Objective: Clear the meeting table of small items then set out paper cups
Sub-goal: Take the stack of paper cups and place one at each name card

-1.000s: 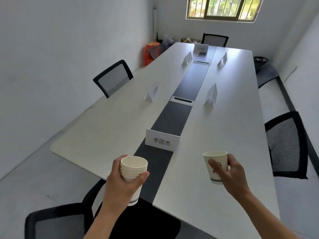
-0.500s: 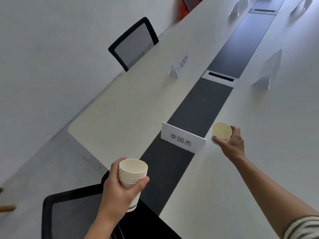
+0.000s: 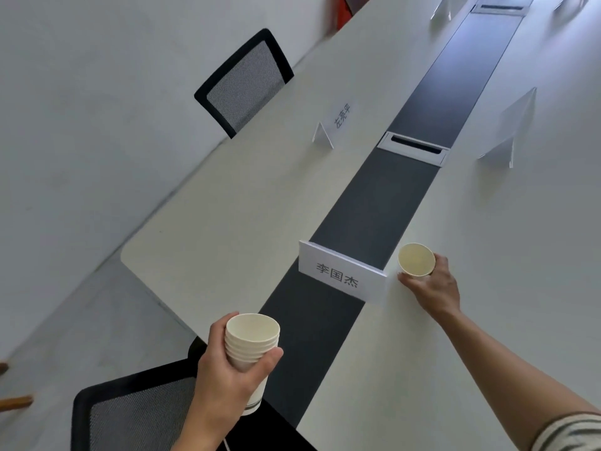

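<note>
Gripping single paper cup [image 3: 416,264] in right hand [image 3: 435,289], cup stack [image 3: 253,336] in left hand [image 3: 224,379]; likely light, crushable: hold sidewall gently.

Your right arm wears a striped sleeve [image 3: 574,434], pale with darker grey bands, cut off at the lower corner of view. Both forearms bare. Left hand [image 3: 224,372] and right hand [image 3: 437,289] bare too. Left arm's sleeve out of view.
</note>
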Demonstrator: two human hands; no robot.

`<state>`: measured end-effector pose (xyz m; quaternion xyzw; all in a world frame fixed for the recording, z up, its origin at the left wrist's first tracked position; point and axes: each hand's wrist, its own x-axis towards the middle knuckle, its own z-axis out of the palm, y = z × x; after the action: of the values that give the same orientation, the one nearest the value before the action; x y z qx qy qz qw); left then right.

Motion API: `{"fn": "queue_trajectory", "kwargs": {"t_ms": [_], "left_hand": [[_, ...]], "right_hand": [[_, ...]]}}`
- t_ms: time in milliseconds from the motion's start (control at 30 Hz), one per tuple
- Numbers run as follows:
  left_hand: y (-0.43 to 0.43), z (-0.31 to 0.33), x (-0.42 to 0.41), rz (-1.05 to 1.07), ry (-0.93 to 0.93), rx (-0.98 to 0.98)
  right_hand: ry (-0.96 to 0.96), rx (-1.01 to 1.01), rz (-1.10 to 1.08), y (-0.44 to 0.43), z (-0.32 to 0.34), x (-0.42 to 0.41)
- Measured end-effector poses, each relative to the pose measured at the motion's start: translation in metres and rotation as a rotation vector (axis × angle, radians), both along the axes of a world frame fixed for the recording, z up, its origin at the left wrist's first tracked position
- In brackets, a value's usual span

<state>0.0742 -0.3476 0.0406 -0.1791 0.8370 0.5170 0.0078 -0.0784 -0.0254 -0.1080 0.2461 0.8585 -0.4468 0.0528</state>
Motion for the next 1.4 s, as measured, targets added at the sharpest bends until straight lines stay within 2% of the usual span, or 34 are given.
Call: {"fn": "queue_trajectory", "kwargs": {"t_ms": [200,333,533,767,900,1167,1400], "left_hand": [[-0.007,0.015,0.003,-0.144,0.063,0.006],[-0.009,0.031,0.013,-0.312,0.105,0.025],[0.000,0.040,0.036,-0.596,0.178,-0.001],[0.044,0.050,0.081,-0.892,0.264,-0.047],[0.078,0.057,0.109,-1.040,0.302,-0.074],[0.173,0.073,0.186,-1.287,0.470,-0.139],[0.291,0.068,0.280,-1.386,0.430,-0.096]], "right_hand": [[-0.043,0.054,0.014,0.011,0.025,0.039],[0.082,0.106,-0.034,0.000,0.066,0.085],[0.265,-0.078,0.095,-0.054,0.157,0.185],[0.299,-0.238,0.112,-0.075,0.224,0.292],[0.314,-0.316,0.046,-0.053,0.237,0.335],[0.350,-0.334,-0.153,0.032,0.240,0.448],[0.391,-0.625,-0.361,0.135,0.242,0.581]]}}
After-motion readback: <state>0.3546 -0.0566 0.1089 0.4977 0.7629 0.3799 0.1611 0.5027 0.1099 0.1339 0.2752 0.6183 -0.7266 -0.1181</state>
